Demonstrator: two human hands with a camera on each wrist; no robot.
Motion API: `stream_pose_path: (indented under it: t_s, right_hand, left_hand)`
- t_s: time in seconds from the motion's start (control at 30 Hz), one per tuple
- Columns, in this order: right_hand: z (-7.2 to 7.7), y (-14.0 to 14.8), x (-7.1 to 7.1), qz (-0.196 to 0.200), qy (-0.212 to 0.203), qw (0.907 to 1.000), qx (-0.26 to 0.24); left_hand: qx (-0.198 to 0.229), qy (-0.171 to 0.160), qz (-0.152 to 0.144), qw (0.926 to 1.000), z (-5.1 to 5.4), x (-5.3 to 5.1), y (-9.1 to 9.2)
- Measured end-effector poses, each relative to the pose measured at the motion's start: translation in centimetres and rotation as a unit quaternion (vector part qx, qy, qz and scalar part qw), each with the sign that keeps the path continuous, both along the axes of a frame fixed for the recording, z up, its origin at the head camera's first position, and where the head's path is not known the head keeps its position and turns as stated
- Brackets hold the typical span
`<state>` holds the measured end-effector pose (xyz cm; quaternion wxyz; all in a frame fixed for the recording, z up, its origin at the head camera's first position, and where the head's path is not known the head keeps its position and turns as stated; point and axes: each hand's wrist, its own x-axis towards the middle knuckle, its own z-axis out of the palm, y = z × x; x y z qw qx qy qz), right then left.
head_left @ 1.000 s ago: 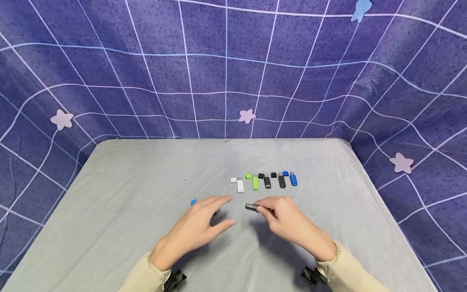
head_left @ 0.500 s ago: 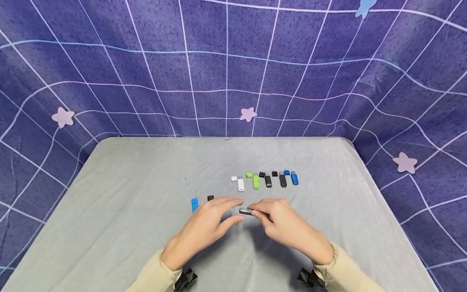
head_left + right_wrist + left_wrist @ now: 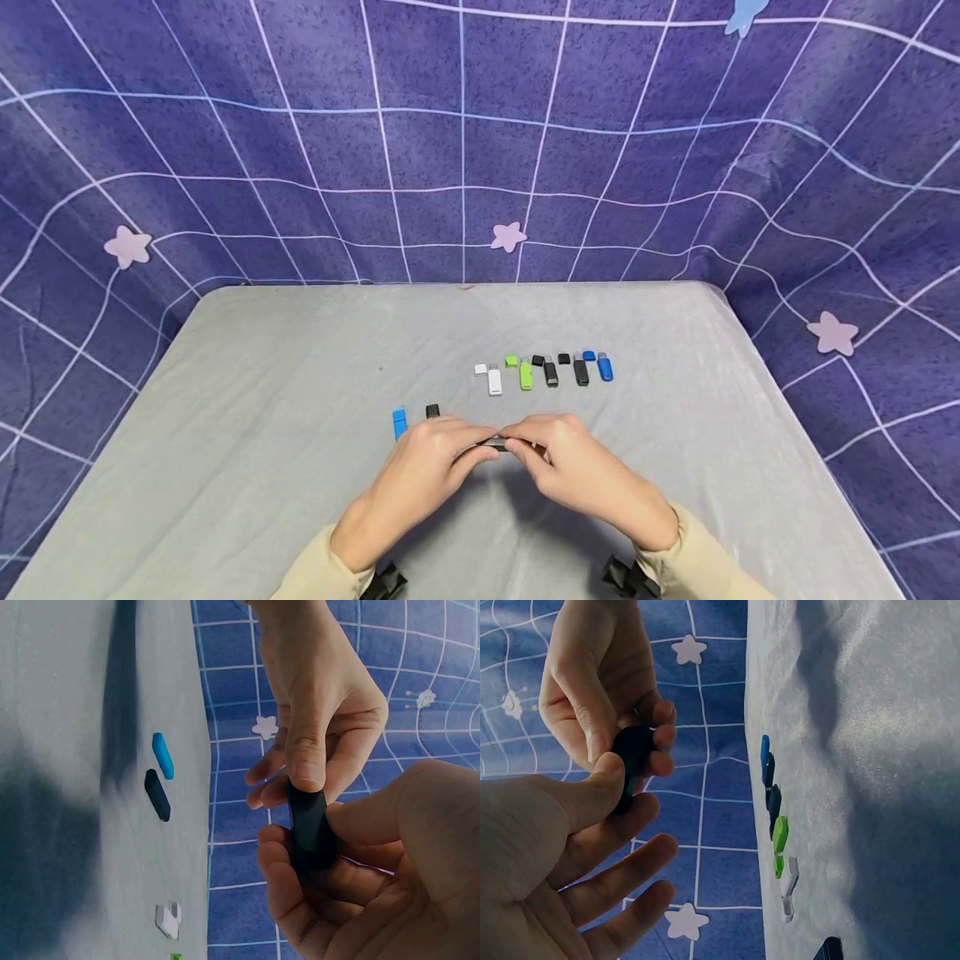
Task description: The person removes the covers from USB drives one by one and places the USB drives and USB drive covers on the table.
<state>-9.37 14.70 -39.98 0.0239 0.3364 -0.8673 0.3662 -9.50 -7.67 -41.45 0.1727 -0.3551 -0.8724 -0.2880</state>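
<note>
A dark USB stick is held between both hands above the table, black in both wrist views. My left hand pinches its left end between thumb and index finger, the other fingers spread in the left wrist view. The right end is gripped by my right hand, with thumb and curled fingers. Whether the stick's cap is on cannot be told. Just beyond my left hand lie a blue stick and a black one, the latter partly hidden by that hand.
Farther back on the grey cloth-covered table is a row of uncapped sticks with caps beside them: white, green, black, another black and blue. A purple curtain stands behind the table.
My right hand has brought the dark stick left and nearer the table's front. My left hand, open before, has moved right and now pinches the other end.
</note>
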Motion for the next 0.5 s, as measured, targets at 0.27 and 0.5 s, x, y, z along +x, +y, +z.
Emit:
stream_pose_path:
  t_s: [0.27,0.5]
  right_hand:
    - [-0.02,-0.02,0.10,0.009,-0.002,0.9989,-0.046]
    - [-0.48,-0.27,0.23,-0.006,0.010,0.9968,-0.079]
  left_hand:
    - [0.019,-0.013,0.006,0.9997,-0.23,-0.01,-0.62]
    - [0.070,-0.035,-0.022,0.9967,-0.35,-0.12,-0.73]
